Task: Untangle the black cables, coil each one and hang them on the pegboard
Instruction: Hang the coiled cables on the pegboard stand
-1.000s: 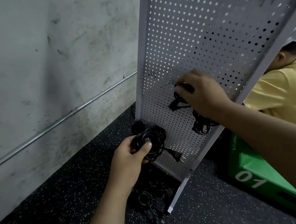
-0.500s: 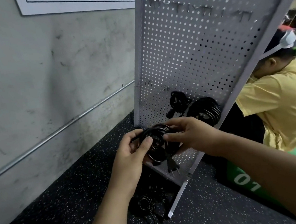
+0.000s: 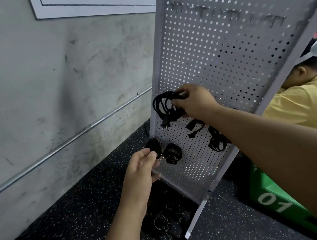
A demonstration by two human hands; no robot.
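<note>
Right hand (image 3: 196, 102) grips coiled cable (image 3: 159, 104) against pegboard (image 3: 225, 54); left hand (image 3: 142, 170) loose

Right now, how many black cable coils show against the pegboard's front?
4: upper coil gripped by the right hand; small coil low, near the left hand; plug-ended cable and fourth coil beside the right forearm. A dark bundle at the pegboard's left edge may be another.

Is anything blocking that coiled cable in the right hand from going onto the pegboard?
Nothing visible does. The right hand holds the coiled cable right up at the pegboard, over bare holes near its left edge. The other hung cables sit lower, clear of it.
</note>
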